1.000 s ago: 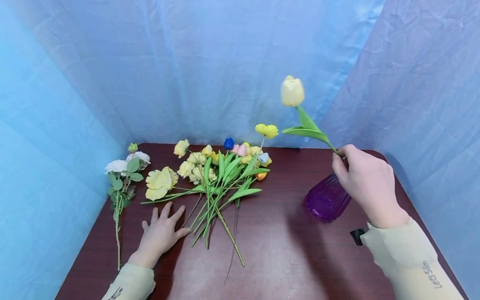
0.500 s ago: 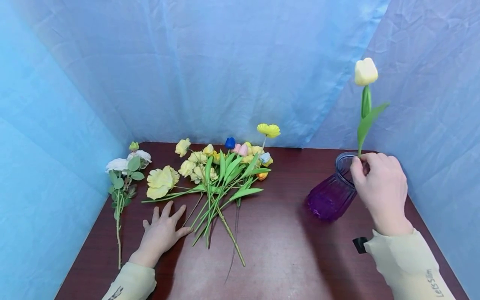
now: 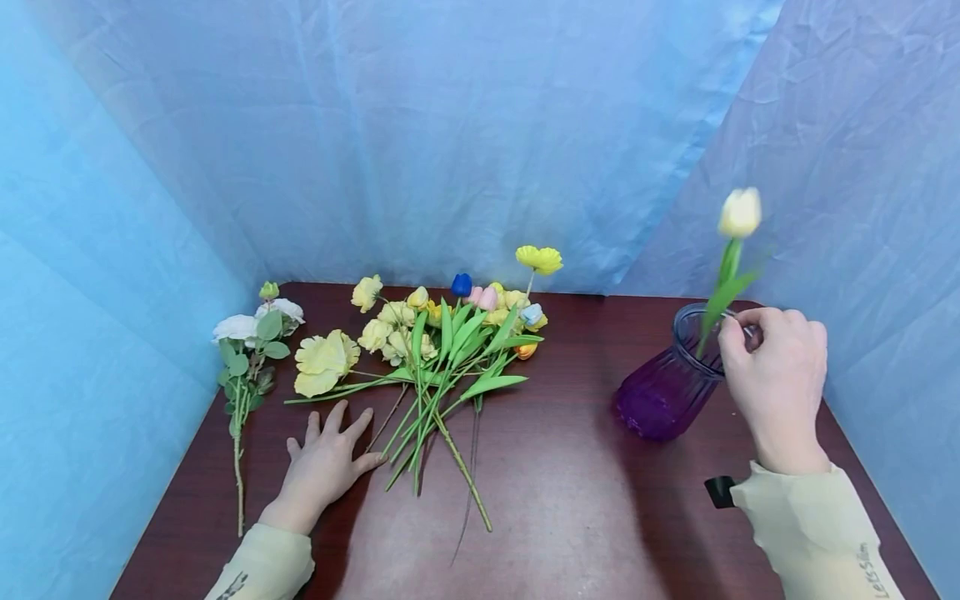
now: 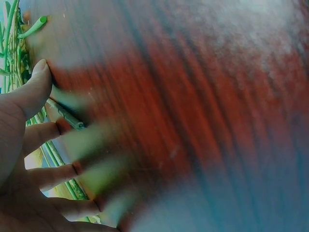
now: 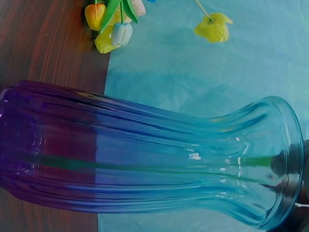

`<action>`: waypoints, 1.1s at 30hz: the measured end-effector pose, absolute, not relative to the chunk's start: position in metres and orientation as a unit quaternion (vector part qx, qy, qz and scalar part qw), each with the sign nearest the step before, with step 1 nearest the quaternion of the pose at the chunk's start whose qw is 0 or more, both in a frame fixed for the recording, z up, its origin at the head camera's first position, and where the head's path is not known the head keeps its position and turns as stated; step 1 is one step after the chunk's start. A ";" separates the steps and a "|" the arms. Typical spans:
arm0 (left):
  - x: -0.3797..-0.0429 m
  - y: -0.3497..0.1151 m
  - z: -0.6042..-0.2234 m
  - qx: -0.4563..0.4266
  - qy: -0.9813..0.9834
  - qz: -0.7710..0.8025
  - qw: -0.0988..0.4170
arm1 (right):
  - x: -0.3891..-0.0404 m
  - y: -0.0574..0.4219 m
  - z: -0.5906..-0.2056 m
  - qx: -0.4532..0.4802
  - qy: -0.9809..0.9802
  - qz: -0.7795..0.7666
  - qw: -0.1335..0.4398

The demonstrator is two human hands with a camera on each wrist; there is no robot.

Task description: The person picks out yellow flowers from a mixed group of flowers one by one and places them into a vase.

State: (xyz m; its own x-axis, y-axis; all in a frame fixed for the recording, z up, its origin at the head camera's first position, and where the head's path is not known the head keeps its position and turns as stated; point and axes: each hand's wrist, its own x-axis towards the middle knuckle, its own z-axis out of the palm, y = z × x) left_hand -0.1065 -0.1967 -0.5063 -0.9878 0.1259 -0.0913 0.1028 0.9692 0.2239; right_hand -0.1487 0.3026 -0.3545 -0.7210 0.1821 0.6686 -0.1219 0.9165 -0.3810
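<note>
Tulip (image 3: 727,267) lowered; cream bloom (image 3: 740,213); green leaves (image 3: 726,300); stem (image 5: 111,166) inside purple vase (image 3: 660,400)

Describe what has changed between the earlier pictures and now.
The cream-white tulip swung right, turned more upright, then went down stem-first into the purple vase. The right hand moved right, to the vase's mouth; whether it has let go of the stem is unclear. The left hand, flower pile and vase stayed put.

Cream sleeves (image 3: 817,521), dark lettering (image 3: 872,571), black tab (image 3: 720,492) at right cuff (image 3: 787,492)
</note>
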 end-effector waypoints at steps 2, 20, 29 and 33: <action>-0.106 -0.196 -0.506 0.059 0.991 0.110 0.050 | -0.147 0.305 -0.355 -0.031 -0.902 0.214 0.373; -0.105 -0.196 -0.505 0.061 0.991 0.113 0.047 | -0.129 0.315 -0.382 -0.068 -0.855 0.337 0.389; -0.105 -0.196 -0.506 0.063 0.991 0.111 0.045 | -0.122 0.322 -0.414 -0.007 -0.848 0.401 0.346; -0.105 -0.196 -0.506 0.063 0.991 0.108 0.044 | -0.120 0.323 -0.426 0.022 -0.848 0.410 0.335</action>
State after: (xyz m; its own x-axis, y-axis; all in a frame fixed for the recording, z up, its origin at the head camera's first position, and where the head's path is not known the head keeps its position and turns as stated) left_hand -0.1048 -0.1959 -0.5064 -0.9882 0.1337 -0.0742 0.1147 0.9690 0.2188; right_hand -0.1198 0.3228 -0.4256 -0.7745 0.2378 0.5862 -0.3121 0.6623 -0.6811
